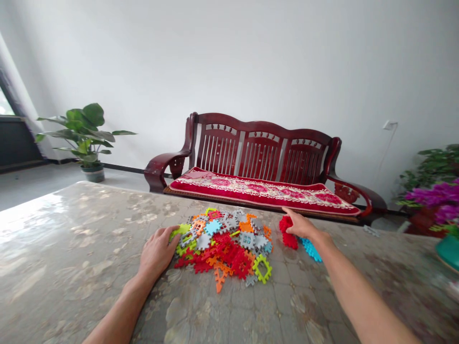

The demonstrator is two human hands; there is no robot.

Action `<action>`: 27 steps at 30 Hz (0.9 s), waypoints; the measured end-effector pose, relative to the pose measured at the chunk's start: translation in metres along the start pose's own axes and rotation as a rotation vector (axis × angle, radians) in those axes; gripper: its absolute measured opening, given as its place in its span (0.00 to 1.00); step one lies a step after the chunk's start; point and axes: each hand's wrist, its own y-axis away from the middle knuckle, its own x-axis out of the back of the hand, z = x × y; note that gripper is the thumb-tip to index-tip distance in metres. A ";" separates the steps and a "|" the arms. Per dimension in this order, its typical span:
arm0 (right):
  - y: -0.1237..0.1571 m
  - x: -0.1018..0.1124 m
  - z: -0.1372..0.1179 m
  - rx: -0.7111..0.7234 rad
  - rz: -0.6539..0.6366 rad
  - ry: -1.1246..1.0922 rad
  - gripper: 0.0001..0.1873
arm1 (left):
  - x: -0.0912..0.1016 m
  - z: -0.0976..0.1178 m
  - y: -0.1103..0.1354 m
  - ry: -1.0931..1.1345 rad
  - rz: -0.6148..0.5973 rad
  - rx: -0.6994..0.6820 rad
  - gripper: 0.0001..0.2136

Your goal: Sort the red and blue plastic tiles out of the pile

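A heap of interlocking plastic building pieces (224, 243) in red, grey, orange, lime green and light blue lies on the table. My left hand (158, 249) rests at the heap's left edge, its fingers stretched over lime-green pieces (182, 230). To the right of the heap, my right hand (303, 227) has its thumb and forefinger around a red interlocking piece (286, 223). More red pieces (289, 241) lie just below it. Beside them, partly under my right wrist, are blue pieces (311, 250). The other fingers of the right hand are hidden.
A patterned cover lies over the table (215, 315). Behind its far edge stands a dark red wooden bench (261, 153) with a floral mat. A grey piece (371, 231) lies at the far right. Potted plants stand left (86, 134) and right (435, 167).
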 end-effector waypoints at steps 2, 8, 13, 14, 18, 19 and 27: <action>-0.002 -0.002 0.003 0.027 -0.012 -0.033 0.49 | 0.000 0.000 0.000 0.004 0.002 -0.001 0.21; -0.004 -0.003 0.002 0.049 -0.029 -0.019 0.50 | 0.001 0.001 0.000 0.005 0.003 0.004 0.21; -0.006 -0.002 -0.005 0.029 -0.085 0.049 0.50 | 0.003 0.001 0.000 -0.005 -0.014 0.014 0.21; -0.006 -0.002 -0.005 0.025 -0.093 0.058 0.50 | 0.003 0.001 0.000 -0.008 -0.012 0.013 0.21; -0.007 -0.002 -0.007 0.027 -0.108 0.053 0.49 | 0.002 0.000 0.000 -0.017 -0.012 0.011 0.20; -0.008 -0.003 -0.006 0.033 -0.105 0.039 0.49 | 0.002 0.000 0.000 -0.015 -0.013 0.011 0.20; -0.013 -0.016 0.008 0.081 -0.030 -0.179 0.49 | 0.000 -0.002 0.000 0.007 -0.002 -0.002 0.21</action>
